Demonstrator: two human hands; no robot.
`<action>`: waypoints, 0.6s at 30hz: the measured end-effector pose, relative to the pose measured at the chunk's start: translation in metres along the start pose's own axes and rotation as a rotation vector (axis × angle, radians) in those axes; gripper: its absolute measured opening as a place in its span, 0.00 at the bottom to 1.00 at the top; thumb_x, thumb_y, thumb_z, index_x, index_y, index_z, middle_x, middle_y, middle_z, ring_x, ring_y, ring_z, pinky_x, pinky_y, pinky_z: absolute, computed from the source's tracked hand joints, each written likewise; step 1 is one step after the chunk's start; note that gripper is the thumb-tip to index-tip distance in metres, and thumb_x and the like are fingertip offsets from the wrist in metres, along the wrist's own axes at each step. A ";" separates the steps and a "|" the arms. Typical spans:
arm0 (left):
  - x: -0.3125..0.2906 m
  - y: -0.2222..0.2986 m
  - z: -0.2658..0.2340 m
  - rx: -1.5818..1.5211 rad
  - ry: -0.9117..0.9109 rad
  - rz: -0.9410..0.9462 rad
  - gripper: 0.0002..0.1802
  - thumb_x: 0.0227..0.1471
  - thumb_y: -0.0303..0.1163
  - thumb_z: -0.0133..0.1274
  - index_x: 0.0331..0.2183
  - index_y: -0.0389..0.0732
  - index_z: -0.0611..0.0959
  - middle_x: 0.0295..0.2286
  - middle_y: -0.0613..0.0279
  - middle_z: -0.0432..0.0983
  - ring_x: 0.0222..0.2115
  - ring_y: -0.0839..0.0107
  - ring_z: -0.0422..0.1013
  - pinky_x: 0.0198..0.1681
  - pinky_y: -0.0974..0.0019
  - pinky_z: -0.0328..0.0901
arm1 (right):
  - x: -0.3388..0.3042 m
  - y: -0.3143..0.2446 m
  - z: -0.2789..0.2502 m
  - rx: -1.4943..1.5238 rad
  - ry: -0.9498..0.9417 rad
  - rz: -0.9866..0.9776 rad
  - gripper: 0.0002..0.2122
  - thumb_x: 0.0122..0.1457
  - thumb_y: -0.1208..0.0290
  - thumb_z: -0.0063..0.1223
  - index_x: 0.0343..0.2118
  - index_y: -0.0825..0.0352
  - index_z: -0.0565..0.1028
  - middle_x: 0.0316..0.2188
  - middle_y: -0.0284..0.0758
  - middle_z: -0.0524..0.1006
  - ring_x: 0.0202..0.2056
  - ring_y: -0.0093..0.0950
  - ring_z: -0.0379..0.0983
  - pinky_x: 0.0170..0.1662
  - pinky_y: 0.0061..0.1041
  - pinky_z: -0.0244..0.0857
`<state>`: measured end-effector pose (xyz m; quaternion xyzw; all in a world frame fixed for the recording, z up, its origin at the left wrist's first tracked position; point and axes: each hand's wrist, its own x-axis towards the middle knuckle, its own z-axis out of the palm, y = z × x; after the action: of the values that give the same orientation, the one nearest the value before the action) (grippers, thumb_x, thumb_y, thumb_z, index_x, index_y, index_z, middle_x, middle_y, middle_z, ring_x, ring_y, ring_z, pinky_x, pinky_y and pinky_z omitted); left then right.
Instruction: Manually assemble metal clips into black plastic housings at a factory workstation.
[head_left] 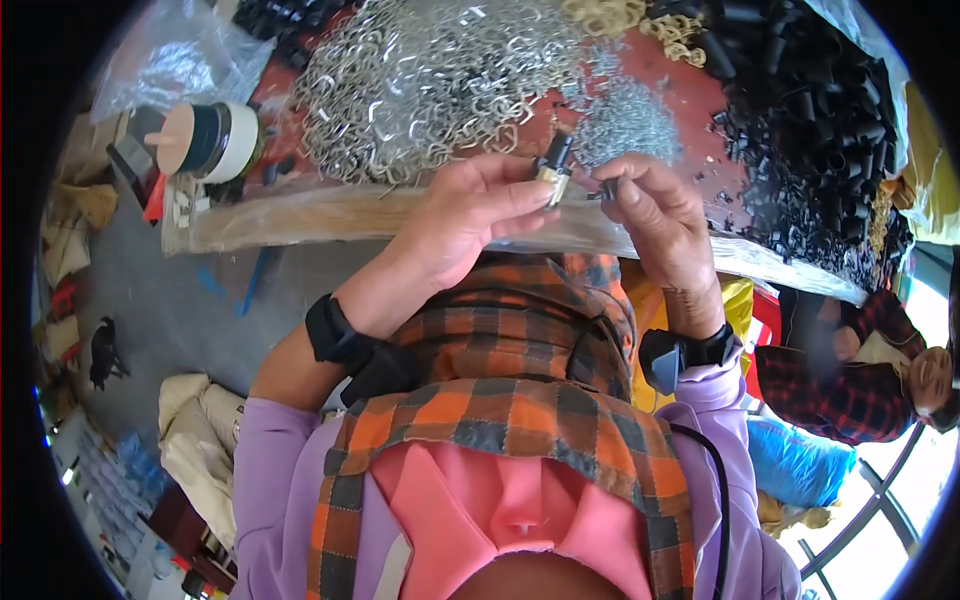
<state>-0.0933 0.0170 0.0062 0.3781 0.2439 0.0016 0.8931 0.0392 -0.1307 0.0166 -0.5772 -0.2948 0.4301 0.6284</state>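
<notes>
Left hand: the left hand (470, 212) is gripping, with thumb and fingers, a small black and brass-coloured fitting (554, 175), which stands tilted above the near edge of the tabletop (697, 92), around its middle.
Right hand: the right hand (662, 212) is closed at the fingertips on a small dark piece (610, 187), just beside the fitting but apart from it; its exact shape is too small to tell.
Bent silver clips: a wide heap (400, 90) from the far edge almost to the near edge, left of the middle.
Tiny silver pieces: a smaller heap (628, 125), just beyond the right fingertips.
Black tube pieces: a pile (805, 95) along the right edge.
Tan rings: a small group (605, 12) at the far edge.
Risk of dropping: the dark piece seems pinched only by its ends, so a small slip could let it fall among the tiny pieces or over the near edge.
Risk of misalignment: if the fitting turns in the left fingers, the two parts could meet crooked.
</notes>
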 end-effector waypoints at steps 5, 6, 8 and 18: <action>-0.001 -0.001 -0.004 -0.024 -0.008 0.010 0.12 0.43 0.28 0.49 0.34 0.34 0.71 0.29 0.59 0.71 0.29 0.71 0.70 0.32 0.76 0.65 | -0.001 0.000 -0.001 -0.010 0.066 0.008 0.07 0.52 0.73 0.44 0.34 0.68 0.68 0.28 0.26 0.68 0.31 0.15 0.62 0.34 0.14 0.57; -0.002 -0.001 -0.007 -0.050 -0.009 0.017 0.12 0.43 0.28 0.50 0.33 0.34 0.72 0.29 0.60 0.71 0.29 0.71 0.69 0.32 0.76 0.64 | -0.004 0.000 -0.011 -0.103 0.090 -0.024 0.07 0.51 0.74 0.44 0.33 0.68 0.69 0.27 0.27 0.69 0.30 0.16 0.63 0.32 0.15 0.57; 0.000 -0.001 -0.011 -0.078 -0.044 0.012 0.12 0.42 0.29 0.51 0.33 0.34 0.73 0.29 0.61 0.71 0.29 0.72 0.69 0.33 0.75 0.64 | -0.014 -0.001 -0.037 -0.298 0.149 -0.081 0.06 0.50 0.75 0.46 0.31 0.68 0.70 0.26 0.29 0.70 0.28 0.18 0.65 0.30 0.16 0.58; 0.012 -0.003 -0.001 -0.017 0.001 -0.048 0.12 0.43 0.29 0.50 0.33 0.33 0.72 0.28 0.59 0.71 0.28 0.71 0.70 0.31 0.76 0.65 | -0.014 0.000 -0.153 -1.408 0.507 -0.166 0.07 0.43 0.73 0.49 0.27 0.67 0.72 0.22 0.39 0.70 0.23 0.34 0.68 0.26 0.25 0.61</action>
<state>-0.0838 0.0181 -0.0017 0.3646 0.2531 -0.0174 0.8959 0.1654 -0.2149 -0.0064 -0.8997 -0.3890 -0.0548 0.1901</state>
